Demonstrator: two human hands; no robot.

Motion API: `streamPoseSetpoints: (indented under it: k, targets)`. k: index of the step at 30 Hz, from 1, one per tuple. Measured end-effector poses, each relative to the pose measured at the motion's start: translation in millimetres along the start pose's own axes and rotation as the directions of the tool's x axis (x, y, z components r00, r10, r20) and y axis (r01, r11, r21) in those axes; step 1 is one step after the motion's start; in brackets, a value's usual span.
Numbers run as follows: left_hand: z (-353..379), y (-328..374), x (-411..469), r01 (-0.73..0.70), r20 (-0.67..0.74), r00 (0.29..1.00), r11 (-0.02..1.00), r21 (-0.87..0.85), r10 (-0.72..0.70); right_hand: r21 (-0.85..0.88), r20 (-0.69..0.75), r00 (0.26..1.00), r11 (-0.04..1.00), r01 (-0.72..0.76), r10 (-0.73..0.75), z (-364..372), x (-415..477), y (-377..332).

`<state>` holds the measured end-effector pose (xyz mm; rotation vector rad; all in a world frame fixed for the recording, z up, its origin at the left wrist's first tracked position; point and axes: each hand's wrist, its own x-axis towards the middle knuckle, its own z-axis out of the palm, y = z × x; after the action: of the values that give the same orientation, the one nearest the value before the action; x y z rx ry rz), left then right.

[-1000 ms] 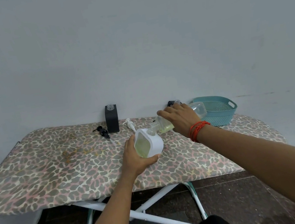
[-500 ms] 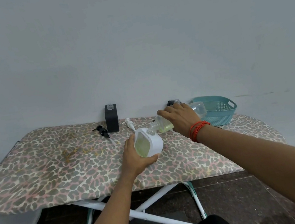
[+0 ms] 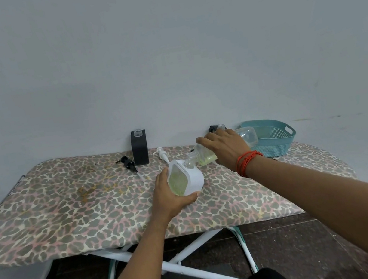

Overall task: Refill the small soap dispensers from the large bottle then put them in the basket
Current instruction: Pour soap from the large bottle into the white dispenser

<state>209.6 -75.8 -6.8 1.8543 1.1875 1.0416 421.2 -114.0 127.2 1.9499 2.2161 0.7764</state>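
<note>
Head view, left to right: a black pump head (image 3: pixel 128 164) lies on the leopard-print ironing board (image 3: pixel 67 207), beside a square matte black dispenser (image 3: pixel 140 150) that stands open-necked, with a white pump (image 3: pixel 162 154) lying next to it. The left hand (image 3: pixel 169 200) cups the white dispenser (image 3: pixel 194 177), tilted, with yellow-green liquid showing in its clear window. The right hand (image 3: pixel 228 150), with red threads (image 3: pixel 247 161) at the wrist, grips the clear large bottle (image 3: pixel 201 157) from above. The bottle is tipped nearly flat, its neck at the dispenser's mouth. A teal perforated plastic basket (image 3: pixel 274 146) sits at the far right.
</note>
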Motion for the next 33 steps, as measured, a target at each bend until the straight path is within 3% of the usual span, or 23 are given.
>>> streamPoseSetpoints:
  k: [33]
  targets:
    - [-0.7,0.6,-0.7,-0.007,0.009,1.0,1.0,-0.01,0.007,-0.001,-0.003,1.0,1.0,0.007,-0.007,-0.9,0.1,0.1]
